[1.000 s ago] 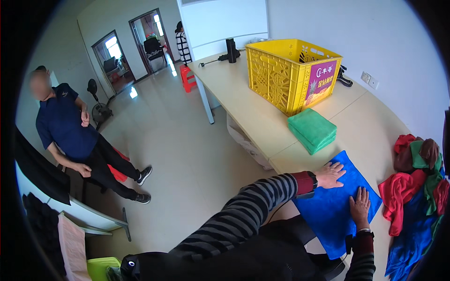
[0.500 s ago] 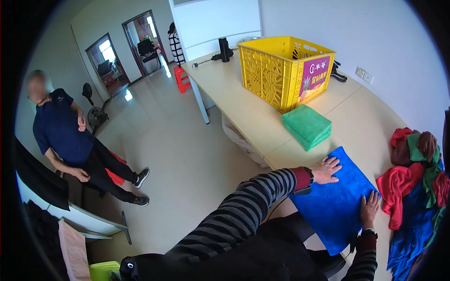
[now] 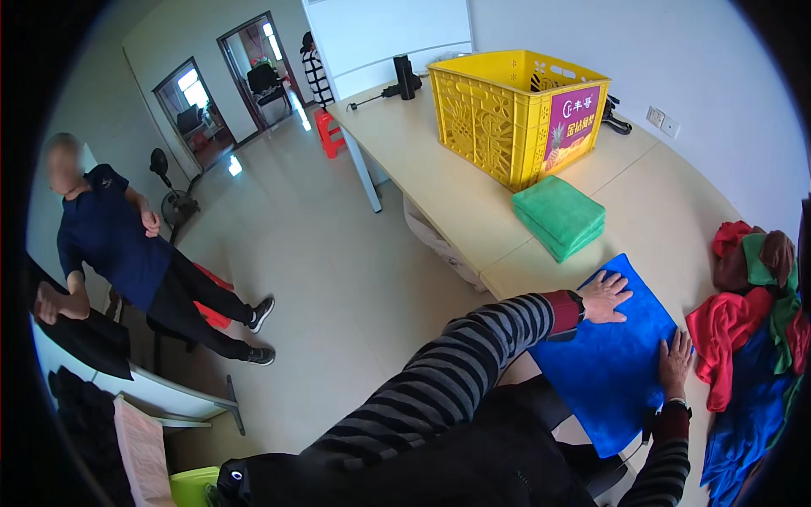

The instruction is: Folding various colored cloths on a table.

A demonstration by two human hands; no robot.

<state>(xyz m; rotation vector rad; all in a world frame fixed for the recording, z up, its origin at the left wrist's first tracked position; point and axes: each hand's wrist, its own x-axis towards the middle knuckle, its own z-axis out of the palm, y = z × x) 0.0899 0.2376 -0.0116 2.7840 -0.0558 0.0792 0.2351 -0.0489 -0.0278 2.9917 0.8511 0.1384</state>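
A blue cloth [image 3: 591,372] lies spread flat on the table, its near corner hanging over the front edge. My left hand [image 3: 604,297] rests on its far left part, fingers spread. On its right edge lies my right hand [image 3: 675,363], flat with the fingers stretched out. Just beyond the cloth sits a neat stack of folded green cloths [image 3: 559,215]. To the right is a loose heap of cloths, with a red cloth [image 3: 728,329], a blue one [image 3: 748,414] and green and brown ones tangled together.
Behind the green stack stands a yellow plastic crate [image 3: 486,127] on the pale table [image 3: 456,211]. A black cylinder [image 3: 405,78] stands farther back. At left, a person in a dark shirt [image 3: 114,228] stands near a fan [image 3: 177,207]. A red stool [image 3: 328,133] is beyond the table.
Both hands stay flat on the blue cloth; my left hand has slid slightly toward its middle. The person at left has raised one forearm. The view has shifted a little.
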